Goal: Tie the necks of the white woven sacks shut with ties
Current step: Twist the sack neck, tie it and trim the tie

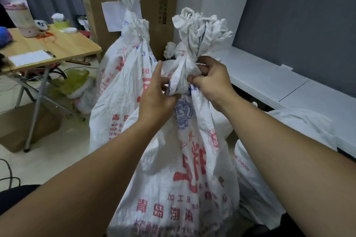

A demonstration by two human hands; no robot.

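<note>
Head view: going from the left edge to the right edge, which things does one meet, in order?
In order: wooden table → tied sack → left hand → front sack's neck → right hand → white ledge.

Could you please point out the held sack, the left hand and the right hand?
sack [192, 169], head view, printed front.
left hand [154, 100], head view, back of hand.
right hand [213, 81], head view, back of hand.

Tied sacks [123, 75] behind held sack [185, 159], table [63, 48] left
</note>
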